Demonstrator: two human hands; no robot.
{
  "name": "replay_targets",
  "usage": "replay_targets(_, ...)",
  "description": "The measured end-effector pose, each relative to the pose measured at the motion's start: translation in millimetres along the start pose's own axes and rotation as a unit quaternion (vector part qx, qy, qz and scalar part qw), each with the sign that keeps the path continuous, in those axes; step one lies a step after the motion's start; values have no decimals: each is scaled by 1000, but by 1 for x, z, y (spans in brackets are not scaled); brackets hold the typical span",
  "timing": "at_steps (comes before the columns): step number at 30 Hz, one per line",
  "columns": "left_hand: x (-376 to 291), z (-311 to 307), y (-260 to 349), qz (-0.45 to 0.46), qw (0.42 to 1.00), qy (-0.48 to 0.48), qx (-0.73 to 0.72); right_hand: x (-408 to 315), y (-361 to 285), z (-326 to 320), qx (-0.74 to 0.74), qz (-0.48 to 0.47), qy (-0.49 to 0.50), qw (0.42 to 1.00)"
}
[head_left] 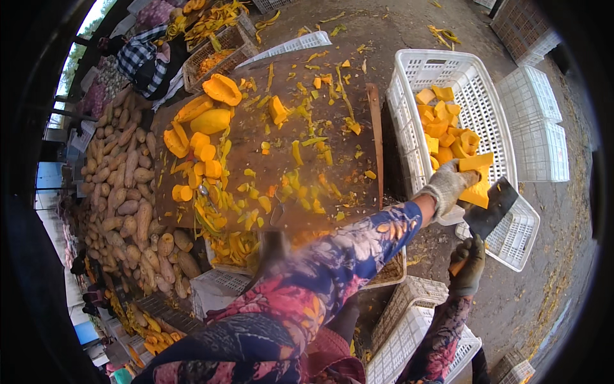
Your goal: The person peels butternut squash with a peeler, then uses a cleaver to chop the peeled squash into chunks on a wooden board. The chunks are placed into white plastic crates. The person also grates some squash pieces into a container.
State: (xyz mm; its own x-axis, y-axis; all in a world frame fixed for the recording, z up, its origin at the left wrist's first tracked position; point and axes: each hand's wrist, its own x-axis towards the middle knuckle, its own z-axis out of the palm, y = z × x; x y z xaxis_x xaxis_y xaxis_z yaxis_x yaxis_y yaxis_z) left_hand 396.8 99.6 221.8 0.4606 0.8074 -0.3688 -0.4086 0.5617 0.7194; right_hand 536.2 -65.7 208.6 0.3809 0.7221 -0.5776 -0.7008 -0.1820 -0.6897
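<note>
In a light knit glove, my left hand (448, 187) grips a large piece of peeled orange pumpkin (476, 180) at the near end of a white plastic crate (400, 120). Cut pumpkin chunks (443, 125) lie inside that crate. My right hand (467, 264), gloved too, is closed round the handle of a cleaver (491, 209), whose dark broad blade points up beside the pumpkin piece. To the left, peeled pumpkin halves (211, 121) and shorter pieces rest on a brown work table (259, 182) strewn with peel and scraps.
Unpeeled pumpkins (129, 192) are heaped left of the table. A smaller white crate (520, 240) sits on the floor beyond the cleaver, with stacked crates (532, 125) at the right. A person in a checked shirt (144, 60) is at the upper left, near crates of peel.
</note>
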Motion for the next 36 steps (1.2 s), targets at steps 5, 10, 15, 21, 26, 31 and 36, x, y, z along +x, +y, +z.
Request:
replay_targets(5,-11,-16,2,48,974,15,221,-16,4,9,-116,-167,124,971)
replay_targets(10,-63,-187,28,66,968,203,129,-54,60,48,-201,-174,136,954)
replay_targets(15,-188,-406,95,36,877,433,204,-100,174,110,-346,-42,-25,937)
replay_targets(21,-293,-613,196,60,742,631,217,-133,297,179,-364,151,-145,908)
replay_targets(26,-339,-736,235,115,671,729,73,-133,360,217,-416,202,-161,872)
replay_targets(31,-338,-826,247,100,625,774,28,-129,391,238,-453,239,-124,850)
replay_targets(36,-333,-890,245,-17,686,727,-6,-127,405,242,-490,250,-124,826)
